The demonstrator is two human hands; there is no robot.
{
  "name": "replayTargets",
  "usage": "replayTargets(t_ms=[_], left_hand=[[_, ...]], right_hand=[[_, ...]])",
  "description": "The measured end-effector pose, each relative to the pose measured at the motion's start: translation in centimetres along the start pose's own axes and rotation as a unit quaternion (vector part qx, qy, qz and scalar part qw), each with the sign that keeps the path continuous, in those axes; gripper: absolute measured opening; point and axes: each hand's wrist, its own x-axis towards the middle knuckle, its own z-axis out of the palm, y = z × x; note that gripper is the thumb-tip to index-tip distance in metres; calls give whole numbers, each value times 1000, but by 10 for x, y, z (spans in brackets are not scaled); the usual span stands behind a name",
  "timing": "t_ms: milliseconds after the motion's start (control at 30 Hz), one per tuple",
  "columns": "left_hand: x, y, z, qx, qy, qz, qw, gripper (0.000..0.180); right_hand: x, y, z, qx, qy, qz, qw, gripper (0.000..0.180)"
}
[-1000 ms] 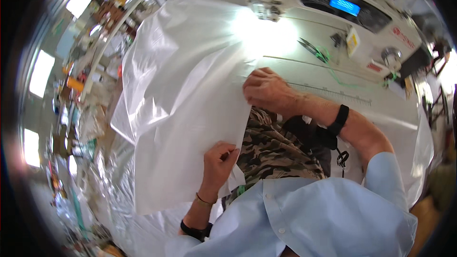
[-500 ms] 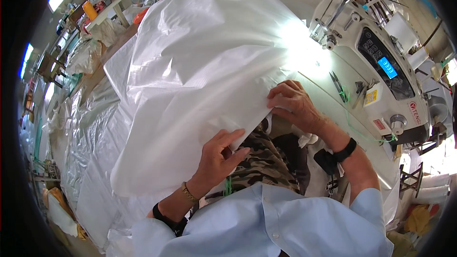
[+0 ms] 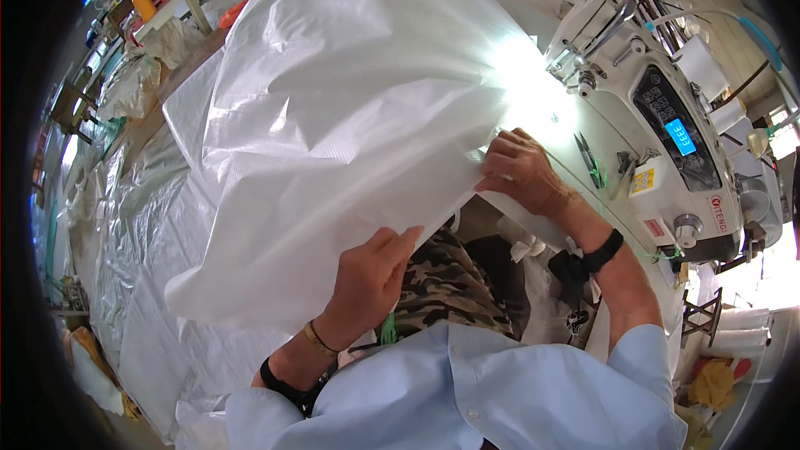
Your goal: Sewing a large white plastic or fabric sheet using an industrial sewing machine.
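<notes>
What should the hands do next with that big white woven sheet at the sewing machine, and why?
Probably slide the white woven sheet toward the white sewing machine: the left hand and the right hand both grip its near edge, which ends short of the needle.

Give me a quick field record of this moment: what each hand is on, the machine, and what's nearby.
left hand: flat on the near edge of the white woven fabric, fingers gripping the edge
right hand: pressing the same edge down on the sewing table
sewing machine: white, blue display lit, right of the fabric
snips: on the table beside the right hand
fabric position: draped over lap and table, reaching toward the needle area
</notes>
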Motion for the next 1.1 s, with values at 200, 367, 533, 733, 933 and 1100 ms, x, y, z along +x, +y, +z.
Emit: replayTargets(t_ms=[200,367,533,733,933,1100], left_hand=[[8,-18,-9,-149,-70,-77,983,20],[14,-18,-5,-157,-152,-51,974,21],[24,-7,22,-51,-196,96,974,18],[37,0,35,3,-232,146,962,11],[66,-12,42,131,-211,227,942,10],[100,-9,53,195,-204,276,919,12]], right_hand=[[7,25,-1,13,51,21,998,25],[7,39,-2,-39,64,75,994,27],[4,31,1,-178,88,243,950,49],[-9,23,6,-195,70,254,945,50],[-12,19,-1,-185,-4,289,939,59],[-17,15,-2,-151,-34,295,943,74]])
